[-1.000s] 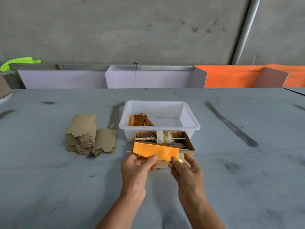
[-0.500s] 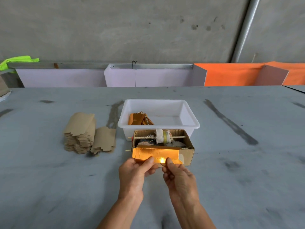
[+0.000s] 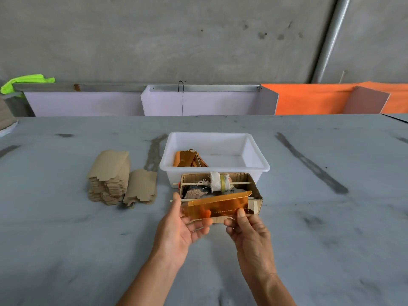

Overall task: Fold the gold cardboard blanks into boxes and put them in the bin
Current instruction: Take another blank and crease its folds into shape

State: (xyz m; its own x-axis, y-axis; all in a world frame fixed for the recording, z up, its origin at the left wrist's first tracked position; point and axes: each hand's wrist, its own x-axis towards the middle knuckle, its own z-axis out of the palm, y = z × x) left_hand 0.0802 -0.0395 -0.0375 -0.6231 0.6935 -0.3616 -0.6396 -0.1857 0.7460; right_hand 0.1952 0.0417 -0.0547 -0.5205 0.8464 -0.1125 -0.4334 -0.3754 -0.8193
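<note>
Blank [image 3: 217, 206] runs lengthwise left to right just in front of the bin [image 3: 258, 167], left hand [image 3: 180, 228] cradling one end, right hand [image 3: 247, 226] pinching the other (bin's dead ahead).

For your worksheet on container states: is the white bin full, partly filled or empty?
Partly filled. The white bin holds a few gold pieces in its left corner; the rest of its floor shows bare.

Gold blank [image 3: 217, 206]: glossy foil face, long strip, partly folded, top flap creased, dashed score line along lower edge; held level between both sets of fingers [image 3: 241, 214].
Bin [image 3: 256, 155]: white plastic, open, beyond the fingers; gold folded boxes [image 3: 187, 159] in its left part.
Stack [image 3: 109, 175]: brown-backed blanks, left of the fingers.
</note>
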